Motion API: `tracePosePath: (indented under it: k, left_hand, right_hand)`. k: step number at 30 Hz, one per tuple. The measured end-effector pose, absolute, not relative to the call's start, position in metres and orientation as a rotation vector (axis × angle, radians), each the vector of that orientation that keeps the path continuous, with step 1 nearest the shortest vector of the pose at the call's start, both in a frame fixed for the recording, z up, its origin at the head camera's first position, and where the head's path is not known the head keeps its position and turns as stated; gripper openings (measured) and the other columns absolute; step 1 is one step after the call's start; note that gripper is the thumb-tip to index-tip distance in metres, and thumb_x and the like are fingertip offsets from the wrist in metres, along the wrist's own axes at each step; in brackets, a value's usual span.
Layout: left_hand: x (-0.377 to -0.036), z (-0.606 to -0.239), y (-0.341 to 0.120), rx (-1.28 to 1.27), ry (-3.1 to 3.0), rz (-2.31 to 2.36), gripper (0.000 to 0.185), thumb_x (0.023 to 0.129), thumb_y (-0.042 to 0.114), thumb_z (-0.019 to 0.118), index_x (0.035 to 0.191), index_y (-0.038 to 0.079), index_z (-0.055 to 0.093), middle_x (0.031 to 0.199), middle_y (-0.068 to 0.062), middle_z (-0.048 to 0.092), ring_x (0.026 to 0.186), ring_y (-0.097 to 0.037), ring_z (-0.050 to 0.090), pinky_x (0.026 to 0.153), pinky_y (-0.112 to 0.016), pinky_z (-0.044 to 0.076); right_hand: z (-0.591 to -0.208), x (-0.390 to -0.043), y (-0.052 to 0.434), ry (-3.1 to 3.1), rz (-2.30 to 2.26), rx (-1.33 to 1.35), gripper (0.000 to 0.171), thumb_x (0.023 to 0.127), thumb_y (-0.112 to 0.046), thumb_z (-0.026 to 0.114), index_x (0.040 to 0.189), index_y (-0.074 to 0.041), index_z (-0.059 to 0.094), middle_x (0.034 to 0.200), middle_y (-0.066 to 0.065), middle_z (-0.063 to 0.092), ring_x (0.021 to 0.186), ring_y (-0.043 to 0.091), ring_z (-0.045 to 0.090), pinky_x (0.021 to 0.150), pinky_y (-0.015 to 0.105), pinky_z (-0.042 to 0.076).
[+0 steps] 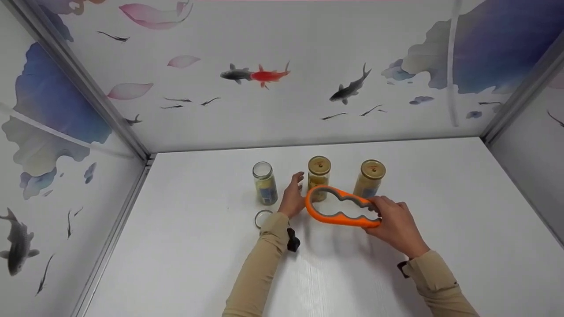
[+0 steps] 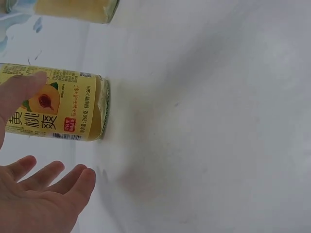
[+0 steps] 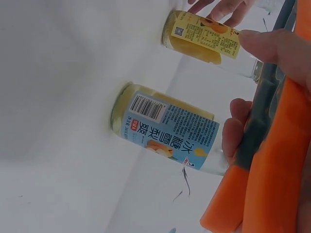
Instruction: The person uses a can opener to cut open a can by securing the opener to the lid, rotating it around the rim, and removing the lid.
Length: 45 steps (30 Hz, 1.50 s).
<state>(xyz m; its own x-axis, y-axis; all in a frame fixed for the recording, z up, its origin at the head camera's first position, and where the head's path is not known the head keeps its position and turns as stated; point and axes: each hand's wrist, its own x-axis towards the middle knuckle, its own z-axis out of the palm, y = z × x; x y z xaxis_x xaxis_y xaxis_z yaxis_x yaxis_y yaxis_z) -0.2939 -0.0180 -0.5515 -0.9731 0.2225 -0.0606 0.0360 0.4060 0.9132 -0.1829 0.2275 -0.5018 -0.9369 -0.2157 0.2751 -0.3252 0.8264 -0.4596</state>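
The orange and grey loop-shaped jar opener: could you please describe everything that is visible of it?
The orange and grey loop-shaped jar opener has a smooth, plastic-looking orange frame and a rubbery-looking grey lining with scalloped edges. Its broad, rounded end points left; the person's right-hand grip holds the other end, partly hiding it. It is raised above the white table. In the head view it overlaps the middle gold-lidded glass jar; whether they touch is unclear.

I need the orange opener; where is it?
In the head view, right of centre: the right hand holds the opener, its left end overlapping the middle jar.
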Motion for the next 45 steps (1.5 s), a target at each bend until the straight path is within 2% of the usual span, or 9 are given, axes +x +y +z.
tracePosePath:
  k: [5,9,14,17,23,36,45]
  left_hand:
    - [-0.295,-0.562,-0.011,0.309,2.377,1.759,0.082,0.084,0.015,0.077,0.149,0.006,0.027,0.152,-0.016,0.031,0.136,-0.033,0.035,0.108,-0.038,0.032]
    - [-0.299,-0.572,-0.002,0.347,2.311,1.879,0.082,0.083,0.011,0.077,0.148,0.006,0.028,0.148,-0.017,0.037,0.134,-0.03,0.038,0.106,-0.038,0.035]
    - [-0.3,-0.574,0.006,0.403,2.399,1.865,0.076,0.082,0.006,0.076,0.144,0.003,0.031,0.14,-0.02,0.046,0.127,-0.031,0.046,0.103,-0.04,0.039]
    - [-0.295,-0.563,0.006,0.413,2.403,1.857,0.071,0.082,0.004,0.075,0.141,0.001,0.037,0.136,-0.02,0.05,0.124,-0.031,0.048,0.102,-0.039,0.04]
    - [-0.297,-0.564,0.005,0.394,2.408,1.82,0.058,0.079,0.003,0.077,0.13,0.001,0.049,0.127,-0.015,0.057,0.117,-0.025,0.054,0.098,-0.035,0.043]
    - [-0.306,-0.561,-0.004,0.381,2.557,1.629,0.048,0.084,0.015,0.077,0.121,0.005,0.048,0.12,-0.014,0.061,0.112,-0.026,0.058,0.097,-0.035,0.044]
    - [-0.308,-0.557,-0.006,0.397,2.542,1.585,0.076,0.082,0.018,0.078,0.142,0.009,0.033,0.134,-0.016,0.054,0.122,-0.027,0.052,0.103,-0.038,0.039]
  right_hand:
    - [-0.502,-0.182,0.226,-2.781,0.754,0.429,0.047,0.065,-0.009,0.085,0.105,-0.003,0.061,0.088,0.005,0.062,0.074,0.021,0.057,0.076,0.045,0.038]
    - [-0.503,-0.179,0.226,-2.784,0.758,0.428,0.047,0.066,-0.008,0.085,0.107,-0.003,0.061,0.088,0.004,0.061,0.074,0.021,0.057,0.077,0.046,0.038]
    - [-0.505,-0.177,0.225,-2.799,0.776,0.414,0.047,0.066,-0.008,0.085,0.107,-0.003,0.062,0.087,0.004,0.061,0.075,0.021,0.057,0.077,0.047,0.038]
    - [-0.506,-0.177,0.225,-2.8,0.792,0.416,0.048,0.066,-0.008,0.085,0.108,-0.004,0.062,0.088,0.004,0.061,0.076,0.021,0.057,0.077,0.047,0.038]
    - [-0.509,-0.176,0.224,-2.805,0.805,0.42,0.048,0.067,-0.008,0.084,0.11,-0.004,0.061,0.089,0.004,0.061,0.077,0.021,0.057,0.076,0.046,0.038]
    - [-0.511,-0.173,0.225,-2.807,0.836,0.415,0.05,0.066,-0.007,0.084,0.11,-0.003,0.061,0.09,0.004,0.062,0.077,0.022,0.057,0.077,0.046,0.037]
    - [-0.515,-0.17,0.228,-2.818,0.844,0.393,0.051,0.067,-0.007,0.084,0.112,-0.002,0.061,0.092,0.008,0.064,0.078,0.024,0.057,0.078,0.047,0.038]
